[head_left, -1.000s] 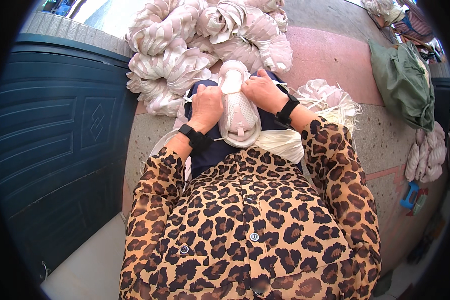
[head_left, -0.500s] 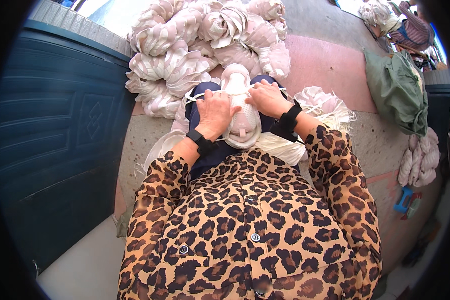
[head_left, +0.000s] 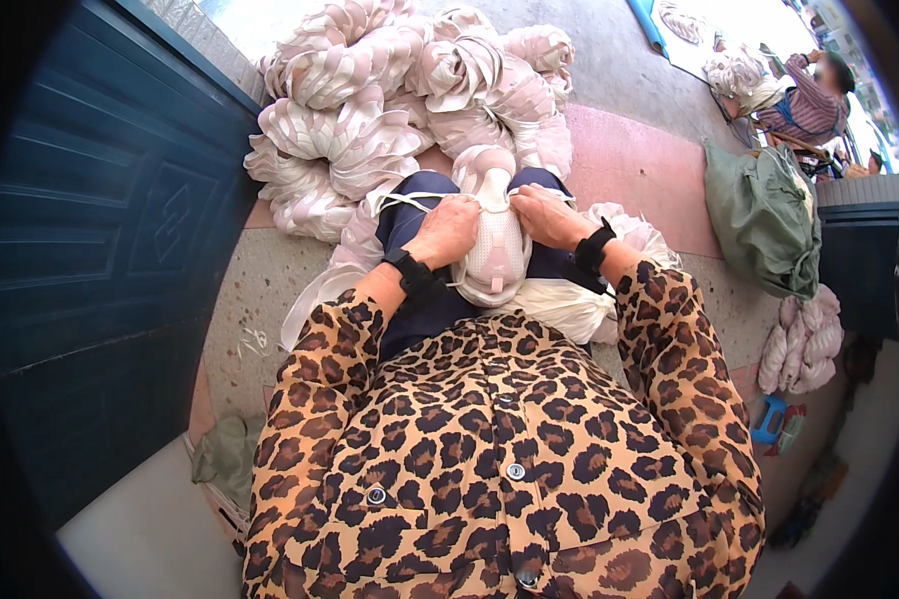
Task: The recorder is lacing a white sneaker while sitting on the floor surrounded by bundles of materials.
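Note:
A pale pink and white shoe upper (head_left: 494, 255) rests between my knees, its tongue pointing away from me. My left hand (head_left: 449, 230) is closed at its left side, pinching a white shoelace (head_left: 425, 197) whose loose end runs out to the left over my dark trousers. On the opposite side my right hand (head_left: 547, 216) is closed on the lace too, its fingers partly hidden. A stretch of lace crosses the upper between the two hands. Beside my right thigh lies a cream-coloured bundle (head_left: 569, 304), partly under my forearm.
Several rings of stacked pink and white uppers (head_left: 345, 150) are heaped ahead of me. A dark blue panelled door (head_left: 120, 230) stands at left. At right are a green sack (head_left: 759, 220), another bundle of uppers (head_left: 801, 344) and a blue plastic object (head_left: 769, 419). A seated person (head_left: 809, 105) is farther off.
My hands have closed from spread fingers into tighter grips beside the upper. My view has turned slightly, so the seated person and green sack show more fully.

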The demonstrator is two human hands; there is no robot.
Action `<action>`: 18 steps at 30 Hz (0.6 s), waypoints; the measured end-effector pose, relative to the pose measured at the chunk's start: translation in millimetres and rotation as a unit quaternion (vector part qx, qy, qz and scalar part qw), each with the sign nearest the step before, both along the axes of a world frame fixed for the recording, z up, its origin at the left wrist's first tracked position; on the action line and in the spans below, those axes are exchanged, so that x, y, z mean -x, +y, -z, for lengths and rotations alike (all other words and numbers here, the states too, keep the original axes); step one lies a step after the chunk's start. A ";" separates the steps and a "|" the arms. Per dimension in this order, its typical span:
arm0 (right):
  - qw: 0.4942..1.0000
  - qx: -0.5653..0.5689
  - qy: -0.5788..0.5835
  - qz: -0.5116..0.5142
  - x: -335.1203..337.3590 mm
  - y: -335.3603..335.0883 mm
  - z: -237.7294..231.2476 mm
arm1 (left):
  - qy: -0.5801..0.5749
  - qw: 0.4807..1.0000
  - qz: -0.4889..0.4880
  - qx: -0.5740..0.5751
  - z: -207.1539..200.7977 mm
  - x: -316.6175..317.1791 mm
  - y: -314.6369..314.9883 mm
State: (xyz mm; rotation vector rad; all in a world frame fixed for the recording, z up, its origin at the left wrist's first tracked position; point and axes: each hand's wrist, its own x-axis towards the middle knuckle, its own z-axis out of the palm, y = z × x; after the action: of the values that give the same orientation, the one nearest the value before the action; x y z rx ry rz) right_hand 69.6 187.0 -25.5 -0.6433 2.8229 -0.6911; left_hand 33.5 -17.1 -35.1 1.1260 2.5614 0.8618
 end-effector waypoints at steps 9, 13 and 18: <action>0.993 0.096 0.072 -0.001 -6.1 7.4 -2.8 | -0.015 0.997 -0.029 -0.076 -5.7 -5.2 -1.6; 0.990 -0.047 0.118 -0.061 -9.1 5.1 -4.5 | -0.008 0.997 -0.032 -0.065 -5.1 -4.5 2.8; 0.954 -0.221 0.149 -0.136 -4.0 -1.4 -7.6 | 0.006 0.997 -0.022 -0.069 -3.3 -3.8 6.1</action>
State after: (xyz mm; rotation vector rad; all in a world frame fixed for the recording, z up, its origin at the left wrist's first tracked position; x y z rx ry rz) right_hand 73.5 185.6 -17.8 -1.0896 2.9101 0.0964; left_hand 37.3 -11.0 -31.9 1.1200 2.5788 1.0611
